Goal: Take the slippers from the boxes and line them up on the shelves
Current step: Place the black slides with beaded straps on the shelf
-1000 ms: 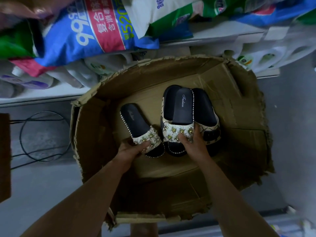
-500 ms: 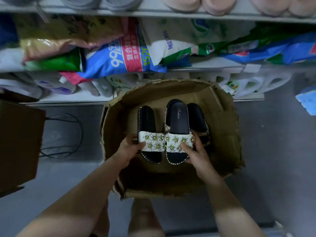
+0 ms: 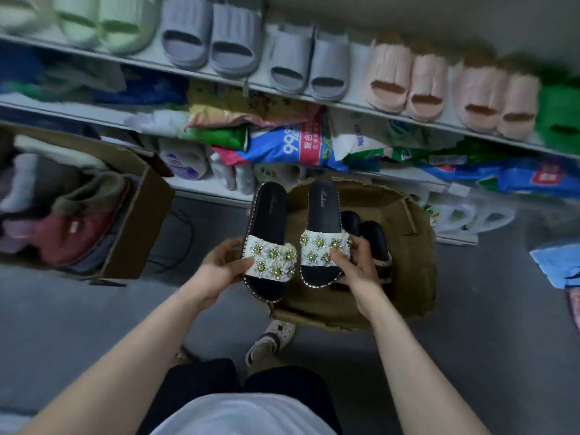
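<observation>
Pinching the left slipper (image 3: pixel 269 219) in the left hand (image 3: pixel 223 266): pressing the thumb on the near edge of its white flowered strap and curling the fingers under the sole. Clasping the right slipper (image 3: pixel 324 211) in the right hand (image 3: pixel 356 263) in the same way, laying the thumb across the strap's near part and wrapping the fingers around the outer edge. Closing both hands only partway, as far as the soles allow.

Holding both slippers in the air, side by side and apart: the left one over the floor (image 3: pixel 94 309) just outside the left rim of the box (image 3: pixel 423 262), the right one over the box's left half.

Hiding most fingers beneath the soles. Covering part of the dark slippers (image 3: pixel 375 240) lying in the box toward its right wall, so not allowing a count. Blurring the script on the insoles beyond reading. Cutting off a second box (image 3: pixel 138 233) at the left edge, showing only smeared bundles inside.

Pointing both long axes away from the body toward the shelf (image 3: pixel 354 106), heels far, open toes near, insoles facing up, running roughly parallel.

Lining that shelf's front edge, toes outward: green slippers (image 3: pixel 103 26), blurred and cut off, then grey slippers (image 3: pixel 213 42), then pink slippers (image 3: pixel 439 86).
</observation>
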`<state>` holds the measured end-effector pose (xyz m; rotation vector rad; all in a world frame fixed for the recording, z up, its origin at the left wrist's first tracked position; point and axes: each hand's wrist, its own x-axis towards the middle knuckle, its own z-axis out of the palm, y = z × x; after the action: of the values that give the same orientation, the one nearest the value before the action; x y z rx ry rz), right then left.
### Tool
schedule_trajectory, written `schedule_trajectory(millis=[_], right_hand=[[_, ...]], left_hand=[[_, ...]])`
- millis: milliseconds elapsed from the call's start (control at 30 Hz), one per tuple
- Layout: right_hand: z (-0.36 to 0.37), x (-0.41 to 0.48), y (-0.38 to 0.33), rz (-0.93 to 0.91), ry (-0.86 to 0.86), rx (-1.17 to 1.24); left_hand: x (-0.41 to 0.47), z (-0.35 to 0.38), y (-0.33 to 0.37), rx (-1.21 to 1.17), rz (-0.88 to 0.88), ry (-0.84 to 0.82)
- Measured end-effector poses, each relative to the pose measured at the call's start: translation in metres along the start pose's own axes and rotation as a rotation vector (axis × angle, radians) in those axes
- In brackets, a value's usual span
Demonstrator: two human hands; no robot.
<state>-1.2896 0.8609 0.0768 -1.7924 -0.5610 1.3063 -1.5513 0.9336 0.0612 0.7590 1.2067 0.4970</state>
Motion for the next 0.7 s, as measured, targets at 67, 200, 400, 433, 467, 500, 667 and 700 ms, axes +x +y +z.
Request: schedule_trajectory(millis=[67, 200, 400, 433, 467, 500, 667, 700], right_hand=[[0.028, -0.012, -0.009, -0.023, -0.037, 0.003], [0.095, -0.033, -0.021, -0.070, -0.115, -0.061], [0.215, -0.067, -0.027, -0.196, -0.190, -0.157], [0.236, -0.072, -0.028, -0.214, -0.206, -0.168], [0.258, -0.076, -0.029, -0.231, -0.217, -0.182], [0.279, -0.082, -0.031, -0.245, -0.227, -0.202], [0.378, -0.106, -0.047, -0.312, -0.277, -0.218], [0.396, -0.109, -0.051, -0.325, -0.285, -0.223]], left_hand=[[-0.022, -0.026, 0.007, -0.024, 0.035, 0.034], [-0.062, -0.097, 0.012, -0.069, 0.109, 0.077], [-0.124, -0.215, 0.024, -0.154, 0.179, 0.161], [-0.132, -0.236, 0.026, -0.168, 0.193, 0.177], [-0.139, -0.256, 0.027, -0.177, 0.208, 0.192], [-0.145, -0.276, 0.029, -0.180, 0.223, 0.205], [-0.174, -0.366, 0.036, -0.218, 0.289, 0.267], [-0.179, -0.381, 0.038, -0.231, 0.296, 0.284]])
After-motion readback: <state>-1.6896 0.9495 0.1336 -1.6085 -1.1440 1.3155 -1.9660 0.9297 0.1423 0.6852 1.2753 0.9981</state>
